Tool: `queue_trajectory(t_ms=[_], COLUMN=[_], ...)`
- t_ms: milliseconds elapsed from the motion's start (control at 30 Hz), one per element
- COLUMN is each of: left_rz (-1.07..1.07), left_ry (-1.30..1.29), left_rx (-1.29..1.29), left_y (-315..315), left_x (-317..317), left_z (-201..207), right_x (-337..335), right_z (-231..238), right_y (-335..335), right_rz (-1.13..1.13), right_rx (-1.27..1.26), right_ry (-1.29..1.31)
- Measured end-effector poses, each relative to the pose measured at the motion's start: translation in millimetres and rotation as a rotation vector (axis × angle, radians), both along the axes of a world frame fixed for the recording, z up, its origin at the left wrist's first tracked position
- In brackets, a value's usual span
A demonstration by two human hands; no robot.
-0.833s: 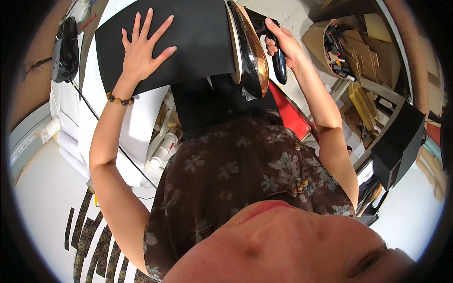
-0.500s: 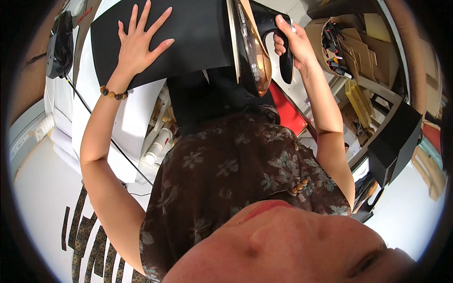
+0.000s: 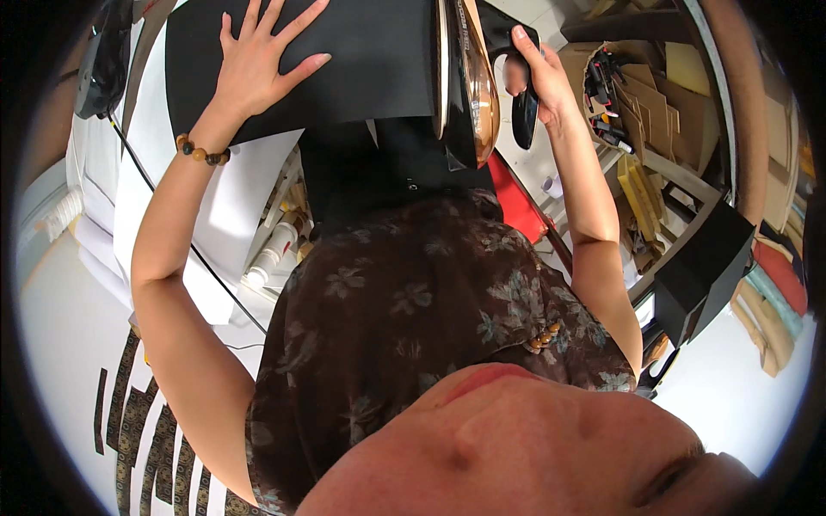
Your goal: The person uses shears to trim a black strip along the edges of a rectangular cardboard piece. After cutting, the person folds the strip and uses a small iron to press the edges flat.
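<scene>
My left hand lies flat with spread fingers on a large black sheet. At the right end of that sheet, my right hand grips the black handle of a clothes iron. The iron has a see-through amber water tank and stands on edge, its pale soleplate toward the sheet. From this angle I cannot tell whether the soleplate touches the sheet. Beneath the sheet, a white surface shows at the lower left.
A black cable runs along my left arm. Scrap cardboard and yellow blocks sit at the right, above a folded black board. Patterned strips lie lower left. A red panel shows near my right forearm.
My left hand and the iron appear slightly farther up in the picture, the iron also slightly to the right. Both hands keep their hold, and the whole view has shifted a little.
</scene>
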State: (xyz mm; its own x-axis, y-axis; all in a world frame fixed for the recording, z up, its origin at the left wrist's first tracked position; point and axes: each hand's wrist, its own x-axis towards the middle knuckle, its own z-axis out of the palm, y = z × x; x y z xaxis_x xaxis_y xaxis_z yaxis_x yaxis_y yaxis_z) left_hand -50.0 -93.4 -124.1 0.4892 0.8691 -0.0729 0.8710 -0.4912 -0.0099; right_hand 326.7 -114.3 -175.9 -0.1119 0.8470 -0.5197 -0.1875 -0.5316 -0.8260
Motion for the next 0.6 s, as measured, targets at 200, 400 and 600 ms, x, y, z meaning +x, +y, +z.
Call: queue_trajectory(t_ms=[200, 400, 600], left_rz=[-0.199, -0.141, -0.18], left_ry=[-0.193, -0.415, -0.221], left_rx=[0.289, 0.24, 0.343], left_y=[3, 66, 75], left_x=[-18, 23, 71], left_z=[-38, -26, -55], right_x=[-1, 9, 14], right_z=[-9, 3, 7], right_y=[-35, -19, 6], right_rz=[-0.032, -0.115, -0.109], right_rx=[-0.122, 0.051, 0.056], right_ry=[0.018, 0.045, 0.125])
